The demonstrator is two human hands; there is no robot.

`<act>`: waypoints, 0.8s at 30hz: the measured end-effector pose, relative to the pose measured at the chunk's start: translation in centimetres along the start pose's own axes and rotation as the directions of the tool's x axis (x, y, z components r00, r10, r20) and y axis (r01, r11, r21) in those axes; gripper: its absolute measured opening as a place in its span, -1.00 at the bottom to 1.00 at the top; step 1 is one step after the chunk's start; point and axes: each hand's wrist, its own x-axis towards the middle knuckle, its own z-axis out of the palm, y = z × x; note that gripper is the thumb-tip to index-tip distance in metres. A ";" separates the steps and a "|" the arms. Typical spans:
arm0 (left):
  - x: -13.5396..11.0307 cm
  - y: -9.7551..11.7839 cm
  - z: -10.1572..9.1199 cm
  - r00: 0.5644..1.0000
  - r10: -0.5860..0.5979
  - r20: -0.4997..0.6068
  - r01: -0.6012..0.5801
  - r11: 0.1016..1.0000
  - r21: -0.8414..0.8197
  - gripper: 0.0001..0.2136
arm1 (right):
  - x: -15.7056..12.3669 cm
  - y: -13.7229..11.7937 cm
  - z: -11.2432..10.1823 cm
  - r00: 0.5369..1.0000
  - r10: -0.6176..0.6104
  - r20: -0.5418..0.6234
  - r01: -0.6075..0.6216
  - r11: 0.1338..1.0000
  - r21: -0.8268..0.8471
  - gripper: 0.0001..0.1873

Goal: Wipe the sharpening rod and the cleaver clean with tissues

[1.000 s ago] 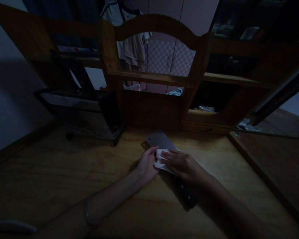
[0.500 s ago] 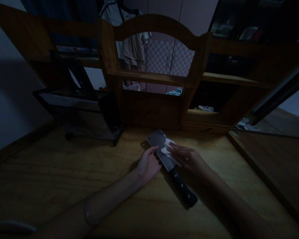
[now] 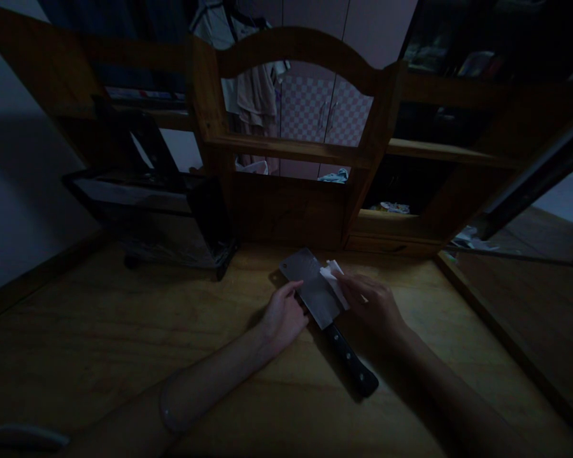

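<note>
Knife [image 3: 323,310]: one, broad-bladed, set diagonally at the centre of the frame. Blade [image 3: 315,286] of grey metal, nearly rectangular, faintly marked near its far end, directed to the upper left; pierced by a small hole [image 3: 285,266] at the far left corner. Handle [image 3: 354,366] black, fitted with pale rivets, directed to the lower right, uncovered. Tissue [image 3: 332,271]: one, white, creased, held at the blade's right-hand edge, just right of centre; partly hidden.
</note>
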 end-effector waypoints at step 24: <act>0.2 0.1 0.3 0.998 -0.013 0.066 0.015 0.999 -0.030 -0.84 | 0.4 -2.1 0.4 0.950 -0.208 0.234 0.152 0.960 0.237 -0.51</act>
